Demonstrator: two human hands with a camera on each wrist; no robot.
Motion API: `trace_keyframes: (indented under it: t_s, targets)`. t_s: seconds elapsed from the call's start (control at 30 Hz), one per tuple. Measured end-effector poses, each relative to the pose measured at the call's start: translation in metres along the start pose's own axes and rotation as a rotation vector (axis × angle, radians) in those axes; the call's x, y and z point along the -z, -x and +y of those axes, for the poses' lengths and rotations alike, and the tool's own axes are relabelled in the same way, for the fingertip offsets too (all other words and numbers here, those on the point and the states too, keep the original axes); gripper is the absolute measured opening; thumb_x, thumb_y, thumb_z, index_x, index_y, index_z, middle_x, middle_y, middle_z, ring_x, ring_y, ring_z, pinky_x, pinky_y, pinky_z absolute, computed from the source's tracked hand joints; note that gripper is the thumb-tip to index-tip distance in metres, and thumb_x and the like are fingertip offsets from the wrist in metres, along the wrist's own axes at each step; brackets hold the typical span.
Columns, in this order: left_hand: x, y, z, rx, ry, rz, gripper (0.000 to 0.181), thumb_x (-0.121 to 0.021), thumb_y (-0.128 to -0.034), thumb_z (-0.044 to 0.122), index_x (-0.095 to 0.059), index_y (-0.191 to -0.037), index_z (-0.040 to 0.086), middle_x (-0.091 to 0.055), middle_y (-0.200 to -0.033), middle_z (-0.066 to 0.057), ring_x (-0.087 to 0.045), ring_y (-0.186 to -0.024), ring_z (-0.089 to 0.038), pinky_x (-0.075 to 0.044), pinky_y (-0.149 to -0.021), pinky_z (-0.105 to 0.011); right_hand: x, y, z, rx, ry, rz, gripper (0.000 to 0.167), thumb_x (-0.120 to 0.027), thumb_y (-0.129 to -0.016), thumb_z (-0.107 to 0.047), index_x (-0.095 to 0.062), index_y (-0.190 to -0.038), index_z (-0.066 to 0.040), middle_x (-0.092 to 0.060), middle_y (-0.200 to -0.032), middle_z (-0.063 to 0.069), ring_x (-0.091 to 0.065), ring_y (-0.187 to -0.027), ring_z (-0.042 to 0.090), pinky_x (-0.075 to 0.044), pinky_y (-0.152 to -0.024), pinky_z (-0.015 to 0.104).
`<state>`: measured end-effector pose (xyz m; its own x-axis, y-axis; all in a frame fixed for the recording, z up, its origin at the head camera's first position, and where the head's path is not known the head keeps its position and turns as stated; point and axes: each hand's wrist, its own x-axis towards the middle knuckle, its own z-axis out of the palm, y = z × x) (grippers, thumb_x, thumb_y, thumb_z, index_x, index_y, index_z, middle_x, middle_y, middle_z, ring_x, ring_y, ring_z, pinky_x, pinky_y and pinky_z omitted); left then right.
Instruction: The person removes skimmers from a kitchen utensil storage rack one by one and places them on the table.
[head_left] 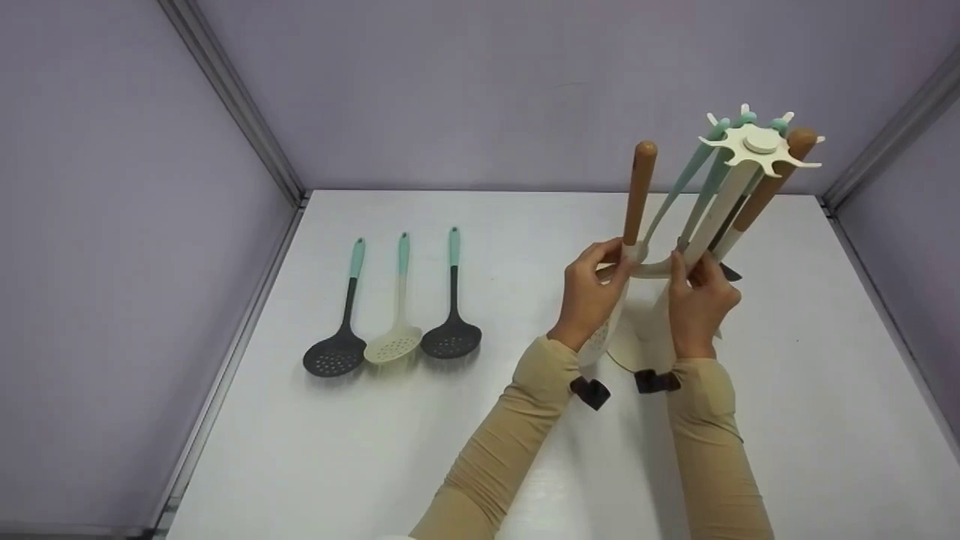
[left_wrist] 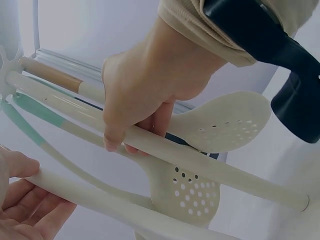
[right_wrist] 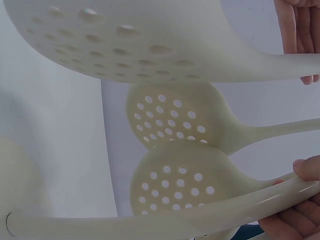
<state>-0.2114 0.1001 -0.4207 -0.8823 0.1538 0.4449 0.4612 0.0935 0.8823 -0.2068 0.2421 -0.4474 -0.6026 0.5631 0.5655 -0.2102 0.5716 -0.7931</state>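
Pinching a brown-handled skimmer [head_left: 640, 199] beside the rack [head_left: 738, 184] with the left hand [head_left: 594, 292]; grasping the rack's post [head_left: 718, 221] with the right hand [head_left: 697, 304], partly hiding utensils [head_left: 709, 187] hung around it.

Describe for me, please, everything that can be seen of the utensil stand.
The stand is cream and looks like smooth, slightly glossy plastic. A slim, round pole joins a round base, partly hidden, to a star-shaped top with a raised centre and upturned hooks. It looks roughly upright on the table, towards the right. Green handles and a brown handle hang around it, and the right hand grips its pole.
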Motion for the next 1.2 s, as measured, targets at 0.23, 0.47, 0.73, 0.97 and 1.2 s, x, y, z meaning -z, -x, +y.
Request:
trace_keyframes:
  t_s: [0.23,0.47,0.73,0.97,1.2]
  targets:
    - [0.004,0.002,-0.004,0.014,0.005,0.013,0.03,-0.06,-0.0941,0.008,-0.06,-0.12,-0.008,-0.066,-0.111,-0.021,-0.067,-0.103,-0.027,-0.055,-0.088,-0.015,-0.001,-0.001,0.001,0.009,-0.023,0.003,0.025,-0.069,-0.088,-0.013,-0.067,-0.1,0.009,-0.073,-0.093,0.026,-0.051,-0.075,-0.029,-0.044,-0.07,-0.004]
    - [0.007,0.005,-0.01,0.048,0.029,0.016,0.032,-0.06,-0.0944,0.009,-0.059,-0.121,-0.008,-0.065,-0.112,-0.022,-0.066,-0.104,-0.028,-0.056,-0.088,-0.016,-0.001,-0.001,0.001,0.016,-0.022,0.005,0.026,-0.069,-0.088,-0.013,-0.068,-0.101,0.009,-0.073,-0.092,0.026,-0.052,-0.075,-0.029,-0.044,-0.07,-0.005]
    - [0.01,0.007,-0.015,0.075,0.01,0.035,0.031,-0.061,-0.0943,0.011,-0.061,-0.12,-0.005,-0.067,-0.111,-0.019,-0.068,-0.103,-0.025,-0.056,-0.088,-0.018,-0.001,0.0,0.002,-0.001,-0.012,0.01,0.025,-0.07,-0.088,-0.015,-0.069,-0.101,0.007,-0.074,-0.092,0.024,-0.055,-0.075,-0.023,-0.045,-0.07,-0.004]
    - [0.013,0.008,-0.016,0.093,0.016,0.053,0.03,-0.061,-0.094,0.011,-0.061,-0.119,-0.005,-0.067,-0.111,-0.02,-0.068,-0.103,-0.027,-0.057,-0.088,-0.021,0.0,0.001,0.001,0.002,-0.01,0.011,0.026,-0.07,-0.088,-0.014,-0.068,-0.101,0.009,-0.073,-0.092,0.026,-0.049,-0.073,-0.031,-0.044,-0.069,-0.005]
    - [0.019,0.009,-0.02,0.114,0.029,0.072,0.029,-0.062,-0.0933,0.011,-0.062,-0.118,-0.005,-0.067,-0.11,-0.02,-0.068,-0.102,-0.027,-0.057,-0.087,-0.02,-0.001,0.001,0.0,-0.019,-0.034,0.013,0.027,-0.069,-0.088,-0.015,-0.068,-0.102,0.009,-0.073,-0.093,0.026,-0.052,-0.073,-0.028,-0.044,-0.069,-0.004]
